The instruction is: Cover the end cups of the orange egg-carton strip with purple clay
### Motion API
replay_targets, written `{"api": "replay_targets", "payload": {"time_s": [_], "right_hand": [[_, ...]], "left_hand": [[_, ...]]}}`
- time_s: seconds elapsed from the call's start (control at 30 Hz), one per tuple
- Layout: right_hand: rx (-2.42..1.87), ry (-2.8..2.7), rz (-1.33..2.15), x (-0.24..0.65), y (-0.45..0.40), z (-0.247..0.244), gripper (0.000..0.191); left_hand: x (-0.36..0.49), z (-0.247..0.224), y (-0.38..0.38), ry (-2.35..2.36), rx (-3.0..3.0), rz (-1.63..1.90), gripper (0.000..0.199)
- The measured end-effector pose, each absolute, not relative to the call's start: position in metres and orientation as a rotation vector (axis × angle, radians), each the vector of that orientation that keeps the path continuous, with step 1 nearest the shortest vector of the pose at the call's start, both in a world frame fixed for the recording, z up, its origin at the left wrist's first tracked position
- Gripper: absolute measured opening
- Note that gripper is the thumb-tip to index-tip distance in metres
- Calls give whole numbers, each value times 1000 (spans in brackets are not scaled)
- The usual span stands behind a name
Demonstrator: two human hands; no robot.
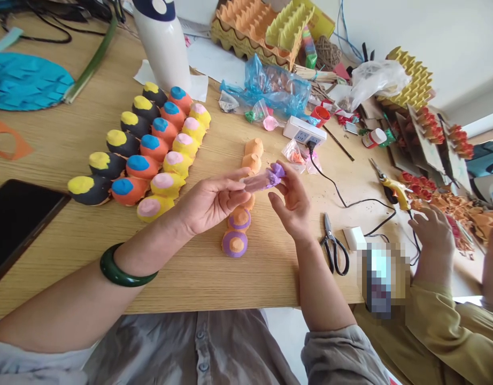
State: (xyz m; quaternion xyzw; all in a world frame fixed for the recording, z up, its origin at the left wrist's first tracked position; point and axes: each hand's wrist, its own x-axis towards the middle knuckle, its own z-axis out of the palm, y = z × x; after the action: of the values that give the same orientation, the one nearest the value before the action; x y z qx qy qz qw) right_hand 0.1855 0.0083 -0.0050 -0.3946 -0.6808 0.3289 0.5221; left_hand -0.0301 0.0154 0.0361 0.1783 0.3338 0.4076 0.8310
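Observation:
A small clear plastic bag (255,183) with a lump of soft purple clay (275,175) at its right end is held between my hands. My left hand (206,203) pinches the bag's left end. Fingers of my right hand (293,203) are closed behind the purple clay, with the thumb apart below it. Under the bag lies a single strip of orange egg-carton cups (253,147). Its two nearest cups carry purple rings (235,244) around orange tips; my hands and the bag hide part of the middle.
Left stand painted carton strips in black (98,190), orange (130,191) and yellow (156,207). Scissors (333,246), a power strip (305,131) with its cord, and a yellow glue gun (394,192) lie right. A co-worker's hand (433,235) is far right. A white bottle (162,48) stands behind.

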Motion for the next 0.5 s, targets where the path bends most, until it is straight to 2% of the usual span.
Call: {"api": "replay_targets", "payload": {"time_s": [0.17, 0.37, 0.43, 0.5], "right_hand": [[-939, -1517, 927, 187, 8, -1, 43], [-960, -1338, 967, 187, 12, -12, 44], [-948, -1318, 985, 183, 12, -15, 43], [-923, -1304, 1020, 177, 11, -16, 40]], "left_hand": [[-32, 37, 16, 609, 389, 803, 67], [-27, 21, 9, 551, 1008, 908, 92], [-26, 15, 6, 697, 1264, 1000, 84], [-26, 13, 5, 882, 1500, 1080, 67]]}}
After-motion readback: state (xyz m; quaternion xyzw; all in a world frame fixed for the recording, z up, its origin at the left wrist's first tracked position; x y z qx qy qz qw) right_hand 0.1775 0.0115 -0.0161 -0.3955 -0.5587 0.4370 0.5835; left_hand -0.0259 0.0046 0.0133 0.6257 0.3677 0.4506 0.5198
